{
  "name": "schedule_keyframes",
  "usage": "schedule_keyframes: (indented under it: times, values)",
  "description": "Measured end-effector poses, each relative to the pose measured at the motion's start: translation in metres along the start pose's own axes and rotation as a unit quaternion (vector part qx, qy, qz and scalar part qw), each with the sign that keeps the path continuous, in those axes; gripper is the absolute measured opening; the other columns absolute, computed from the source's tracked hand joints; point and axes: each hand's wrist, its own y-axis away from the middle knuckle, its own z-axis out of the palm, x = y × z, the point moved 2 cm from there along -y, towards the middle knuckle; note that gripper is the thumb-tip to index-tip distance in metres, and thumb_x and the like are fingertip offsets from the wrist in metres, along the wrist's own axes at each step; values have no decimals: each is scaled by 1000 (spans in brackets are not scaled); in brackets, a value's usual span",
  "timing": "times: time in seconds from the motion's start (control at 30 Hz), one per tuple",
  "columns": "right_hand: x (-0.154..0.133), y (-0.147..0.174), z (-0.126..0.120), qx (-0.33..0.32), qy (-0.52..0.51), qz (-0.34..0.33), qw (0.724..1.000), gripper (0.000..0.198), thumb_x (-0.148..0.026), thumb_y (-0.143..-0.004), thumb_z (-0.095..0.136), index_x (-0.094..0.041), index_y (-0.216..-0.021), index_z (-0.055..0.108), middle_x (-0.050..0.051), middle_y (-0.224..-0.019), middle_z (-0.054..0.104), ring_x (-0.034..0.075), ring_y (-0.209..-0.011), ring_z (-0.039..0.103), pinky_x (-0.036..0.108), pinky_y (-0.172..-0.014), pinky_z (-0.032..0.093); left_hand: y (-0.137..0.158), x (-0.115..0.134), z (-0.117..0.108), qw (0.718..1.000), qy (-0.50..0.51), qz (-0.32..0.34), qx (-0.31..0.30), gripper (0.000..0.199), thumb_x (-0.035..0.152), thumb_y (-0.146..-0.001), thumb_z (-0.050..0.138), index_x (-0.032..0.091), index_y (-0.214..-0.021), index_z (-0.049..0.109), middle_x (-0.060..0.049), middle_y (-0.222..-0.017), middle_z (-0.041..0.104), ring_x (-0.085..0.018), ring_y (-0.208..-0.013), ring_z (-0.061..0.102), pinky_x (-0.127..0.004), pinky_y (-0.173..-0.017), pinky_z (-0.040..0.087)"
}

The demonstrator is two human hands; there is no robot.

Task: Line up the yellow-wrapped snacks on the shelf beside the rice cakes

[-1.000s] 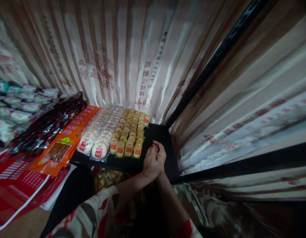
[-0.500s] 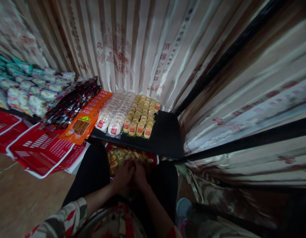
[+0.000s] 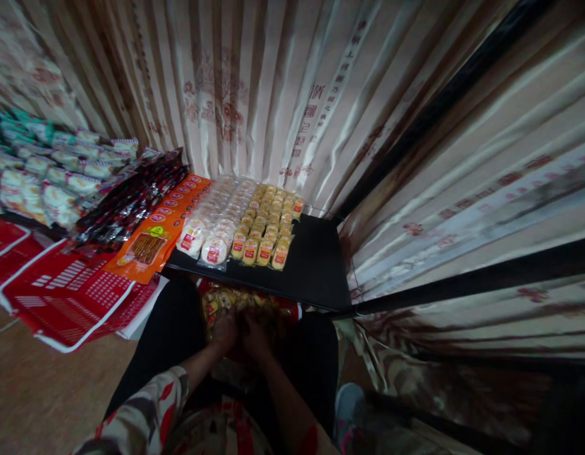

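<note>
Low between my knees sits a red basket (image 3: 292,309) filled with small yellow-wrapped snack packets (image 3: 217,298). My left hand (image 3: 225,330) is over the packets at the front of the basket, its fingers dim and blurred. Just to its right, my right hand (image 3: 255,338) reaches into the same packets, its fingers lost in shadow. Whether either hand grips a packet cannot be made out. Beyond the basket, rows of yellow-wrapped snacks (image 3: 268,230) lie on a black table (image 3: 316,265). White round packaged cakes (image 3: 214,246) stand in rows to their left.
An orange snack bag (image 3: 155,243) lies left of the white cakes, with dark shiny packets (image 3: 131,202) beside it. White-and-green packets (image 3: 60,164) fill the far left. Red baskets (image 3: 69,291) stand below. A patterned curtain (image 3: 273,88) and black bars (image 3: 444,120) border the back and right.
My hands, which were together over the packets, have moved apart, the left going leftward. The whole view has shifted slightly, with the table goods a little lower and farther left.
</note>
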Motion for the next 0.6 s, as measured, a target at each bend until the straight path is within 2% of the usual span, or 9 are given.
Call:
schedule_keyframes:
  times: [0.1,0.17,0.27,0.43,0.6]
  values:
    - [-5,-4,1,-47,30,-2,998,40,-15,-75,43,-19,-109,64,11,-109,66,22,-104,61,34,-93,44,-4,0,-5,1000,-1,-3,6,37,9,-85,34,11,-117,51,-15,-113,58,-19,-103,56,-26,-86,40]
    - [-9,-5,-2,-26,54,-5,998,42,-12,-76,40,-15,-110,63,11,-110,66,22,-104,60,37,-94,44,-5,1,-12,1000,1,9,9,34,14,-86,34,14,-115,53,-13,-115,58,-18,-102,56,-25,-87,39]
    - [-18,-1,-9,9,89,-55,994,40,-11,-77,41,-18,-110,63,10,-111,65,21,-106,59,38,-95,44,-3,4,-28,999,6,30,10,31,18,-85,38,16,-110,56,-11,-115,58,-18,-101,57,-25,-87,39]
    - [-34,17,-30,46,169,-132,976,37,-12,-74,53,-20,-108,64,11,-115,60,24,-109,55,39,-94,45,7,11,-59,994,43,82,-51,26,21,-81,44,19,-97,64,-5,-101,65,-16,-94,59,-23,-82,41]
    - [-50,32,-51,26,167,-188,968,31,-24,-80,56,-24,-110,62,8,-110,63,22,-104,57,37,-91,46,20,21,-76,978,113,137,-112,25,22,-77,42,19,-84,66,-1,-86,68,-16,-83,61,-23,-73,42]
